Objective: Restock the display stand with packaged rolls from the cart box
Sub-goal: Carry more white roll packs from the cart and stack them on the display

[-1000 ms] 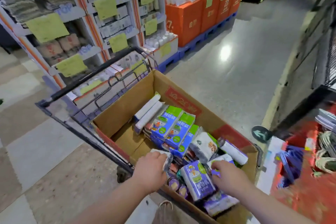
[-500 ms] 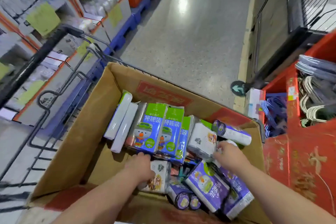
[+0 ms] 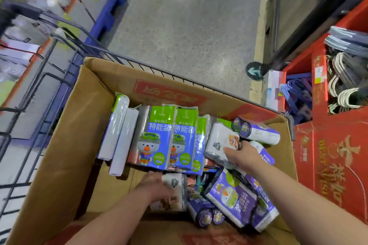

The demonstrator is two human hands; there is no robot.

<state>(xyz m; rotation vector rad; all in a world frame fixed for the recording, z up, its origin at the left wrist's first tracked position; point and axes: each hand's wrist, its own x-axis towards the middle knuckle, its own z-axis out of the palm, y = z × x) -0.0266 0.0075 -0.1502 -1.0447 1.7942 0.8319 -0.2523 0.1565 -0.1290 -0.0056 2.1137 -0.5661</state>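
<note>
Cardboard box [image 3: 65, 145] in the wire cart [image 3: 159, 71] fills more of the view than half a second ago. The camera has tipped lower, and the shelving at left is now only a blurred strip.

Right hand [image 3: 244, 157] has moved up onto the upper white roll pack [image 3: 219, 143]. Its thumb lies across the printed face and it is grasping the pack; earlier it only reached in beside it. Left hand [image 3: 157, 187] stays at the left end of the lower white roll pack [image 3: 176, 185]. Motion blur here: cannot tell whether its fingers are clenched on the pack or only touching it.

Blue-and-green packs [image 3: 157, 141] stand in a row mid-box, as before.

Hidden: the lower pack's near half is smeared. Purple roll packs [image 3: 233, 199] lie partly under the right forearm. The box's near wall is cut by the frame edge.

Room: bare cardboard shows in the box's left near corner. A twin purple roll [image 3: 256, 131] lies just beyond the right hand, near the box's right wall. Red cartons [image 3: 338, 165] stand just beside the cart. Open floor [image 3: 189, 26] lies ahead.
</note>
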